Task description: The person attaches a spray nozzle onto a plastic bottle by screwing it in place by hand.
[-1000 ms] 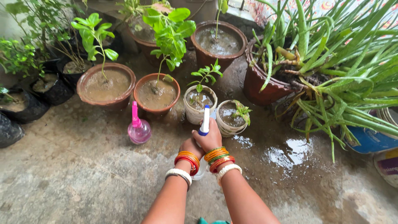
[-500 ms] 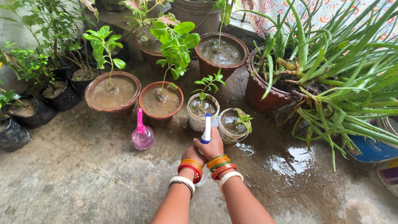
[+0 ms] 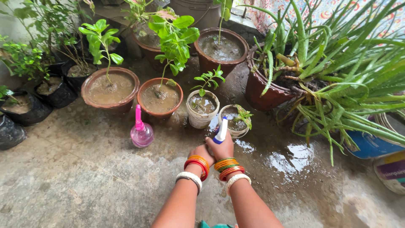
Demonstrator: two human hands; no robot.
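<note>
While your right hand (image 3: pixel 221 150) wraps closed around its body, the white and blue spray bottle (image 3: pixel 222 131) stands nearly upright, its long axis running near to far and its tip aimed at the small white pot (image 3: pixel 234 119) just beyond. Your left hand (image 3: pixel 201 153) presses against it from the left; whether it grips, you cannot tell. A pink spray bottle (image 3: pixel 141 132) stands apart to the left on wet concrete floor (image 3: pixel 84 177), before clay pots (image 3: pixel 160 99).

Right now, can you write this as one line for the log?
right hand: holds blue-white spray bottle | left hand: against it | nozzle: toward small white pot | pink sprayer: on wet floor
</note>
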